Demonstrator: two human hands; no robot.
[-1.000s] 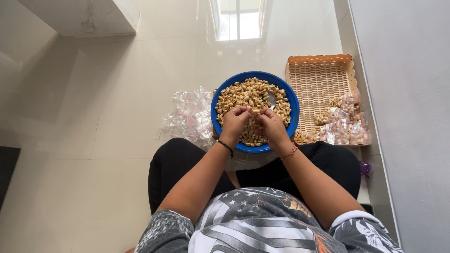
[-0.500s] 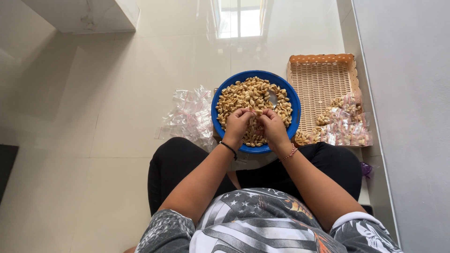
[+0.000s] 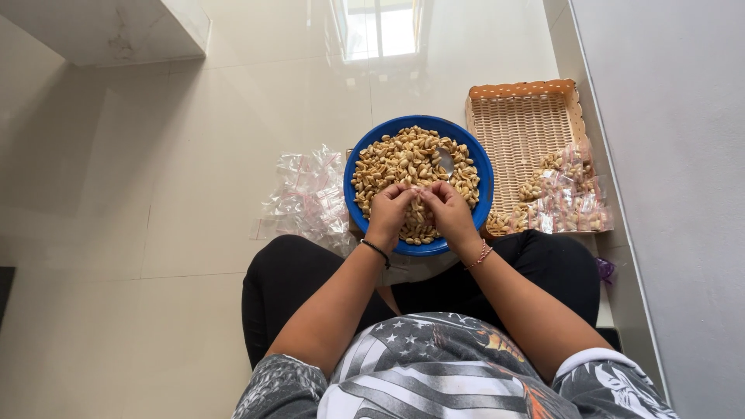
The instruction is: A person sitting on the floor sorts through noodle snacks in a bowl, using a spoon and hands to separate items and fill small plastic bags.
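A blue bowl heaped with pale nuts sits on the floor just far of the person's knees. Over its near half, the left hand and right hand meet, fingertips pinched together on something too small to tell. Left lie clear plastic bags; right, a woven tray holds filled packets.

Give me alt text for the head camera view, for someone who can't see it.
Seen from above, a seated person's left hand and right hand meet fingertip to fingertip over a blue bowl full of shelled nuts. Empty clear zip bags lie left of the bowl; right of it, a wicker tray holds filled bags of nuts.
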